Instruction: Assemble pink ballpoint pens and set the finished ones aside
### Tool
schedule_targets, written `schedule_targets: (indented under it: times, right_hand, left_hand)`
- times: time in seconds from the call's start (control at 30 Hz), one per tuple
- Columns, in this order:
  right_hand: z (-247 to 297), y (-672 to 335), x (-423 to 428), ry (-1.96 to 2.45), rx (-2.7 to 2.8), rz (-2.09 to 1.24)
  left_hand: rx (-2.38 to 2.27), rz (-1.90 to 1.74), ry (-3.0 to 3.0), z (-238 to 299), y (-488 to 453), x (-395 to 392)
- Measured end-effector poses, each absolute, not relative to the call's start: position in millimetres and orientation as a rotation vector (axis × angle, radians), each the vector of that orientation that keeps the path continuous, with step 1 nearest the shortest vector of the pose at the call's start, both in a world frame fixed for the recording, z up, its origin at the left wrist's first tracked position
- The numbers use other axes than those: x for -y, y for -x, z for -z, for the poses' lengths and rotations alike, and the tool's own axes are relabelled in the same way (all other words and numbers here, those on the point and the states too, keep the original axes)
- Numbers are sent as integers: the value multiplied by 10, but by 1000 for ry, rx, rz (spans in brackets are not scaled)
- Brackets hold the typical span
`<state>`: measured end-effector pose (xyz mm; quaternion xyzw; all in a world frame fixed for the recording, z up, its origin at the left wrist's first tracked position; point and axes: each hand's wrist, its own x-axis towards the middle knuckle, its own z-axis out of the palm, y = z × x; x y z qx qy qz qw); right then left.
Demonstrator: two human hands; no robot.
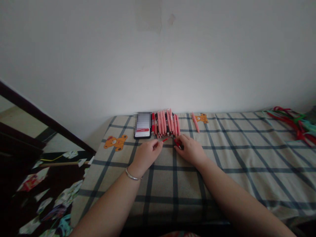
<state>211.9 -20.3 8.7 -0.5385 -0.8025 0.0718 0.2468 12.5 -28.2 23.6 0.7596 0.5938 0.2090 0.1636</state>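
My left hand (146, 154), with a silver bangle at the wrist, pinches a thin pen part (165, 139) that shows red at its tip. Opposite it, my right hand (191, 149) has its fingers closed around a red pen part (176, 143), mostly hidden by the fingers. The two pieces are apart, their ends facing each other. Just beyond my hands lies a bundle of pink pens (161, 122), with some red and dark ones among them. A single pink pen (196, 122) rests on the cloth to the right of the bundle.
A phone (142, 125) with a lit screen lies left of the bundle. The checked tablecloth (158, 177) covers the table, which meets a pale wall (158, 65). Red and green ribbon-like strips (296, 125) lie at the far right. Scraps (66, 194) are heaped below on the left.
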Motion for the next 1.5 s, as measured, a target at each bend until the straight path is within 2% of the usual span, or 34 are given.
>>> schedule_targets:
  times: [0.57,0.83,1.1,1.5]
  right_hand:
    - [-95,-2135,209,1322,2323,-293]
    - [-117,-2183,196,1236,2031,-396]
    - [-12,-2174,179,1127,1885,-710]
    - [4,-2204,135,1170,1742,-798]
  left_hand:
    - [-1674,-582,-2201,-234,-122,284]
    - [-1693,-512,-2298,-188,-127,297]
    - [-1618,-422,-2398,-200,-142,315]
    - [-1620,-465,-2397,-192,-141,313]
